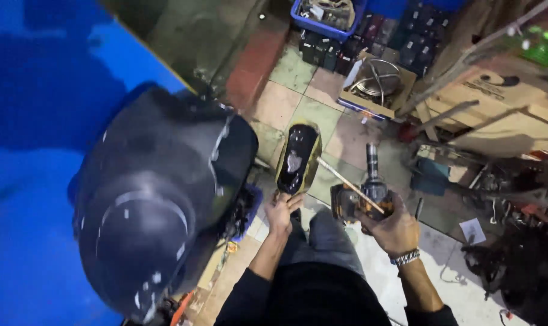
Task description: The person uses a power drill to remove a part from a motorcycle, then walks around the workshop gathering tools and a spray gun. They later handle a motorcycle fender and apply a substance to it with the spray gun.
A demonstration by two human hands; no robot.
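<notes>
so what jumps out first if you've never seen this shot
A big black shell fills the left, against a blue sheet. At centre the left hand grips a glossy black panel by its lower end, and the right hand holds a power tool over the tiled floor.

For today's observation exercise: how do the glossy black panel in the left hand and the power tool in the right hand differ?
The black panel is smooth, glossy, elongated and gold-edged; the power tool is chunky, orange-and-dark, with a metal spindle. The left hand pinches the panel's lower end; the right hand wraps the tool's body. Both are held above the tiled floor.
</notes>
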